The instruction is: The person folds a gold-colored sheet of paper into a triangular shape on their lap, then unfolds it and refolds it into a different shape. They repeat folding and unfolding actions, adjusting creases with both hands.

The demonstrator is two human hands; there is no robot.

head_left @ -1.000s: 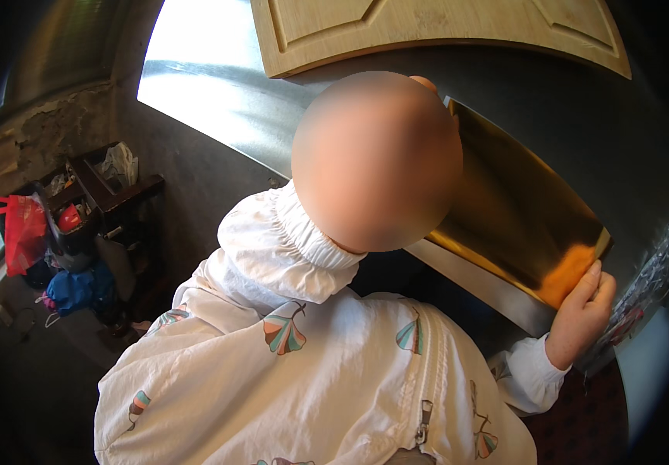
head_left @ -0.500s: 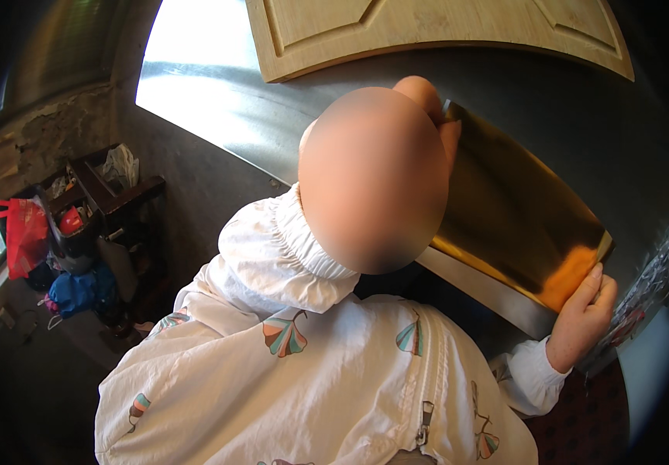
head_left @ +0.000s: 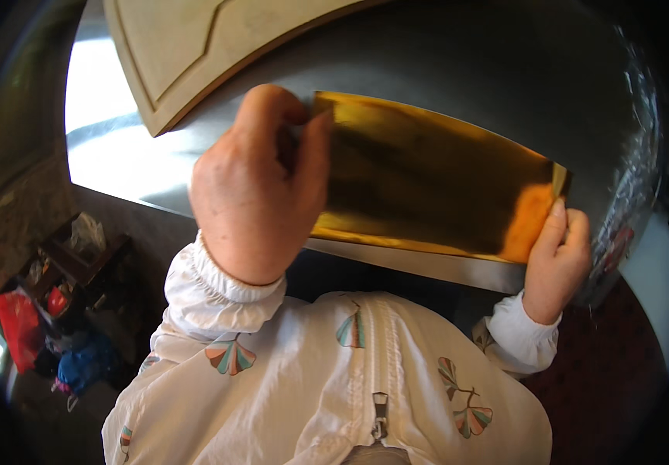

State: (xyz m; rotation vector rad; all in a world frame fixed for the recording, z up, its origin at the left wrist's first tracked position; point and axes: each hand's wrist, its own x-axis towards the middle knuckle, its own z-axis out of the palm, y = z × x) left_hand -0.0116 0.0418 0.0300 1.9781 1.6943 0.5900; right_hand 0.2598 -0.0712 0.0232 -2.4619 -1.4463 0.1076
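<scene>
Gold sheet (head_left: 427, 174) lies on grey table (head_left: 443, 77), near side, long edge roughly along person's front. Glossy, dark reflections across middle, orange glow at right end by fingers. Pale strip (head_left: 427, 264) shows along its near edge.

Right hand (head_left: 557, 260) at right end, lower corner: thumb on top, fingers bent round the edge, closed pinch on gold sheet. Left hand (head_left: 253, 190) at left end, back of hand up, fingers curled, thumb tip over the edge near upper corner; gap shows between thumb and index lower down. Fingertip contact hidden, can't tell if it grips the edge or just touches.

Wood panel (head_left: 168, 50) with routed groove on table beyond left hand, apart from gold sheet. Clear wrap (head_left: 635, 170) at table's right side. Lower left: red bag (head_left: 18, 329), blue bag (head_left: 82, 366) near it. Person wears white jacket (head_left: 295, 387), leaf print, front zip.
</scene>
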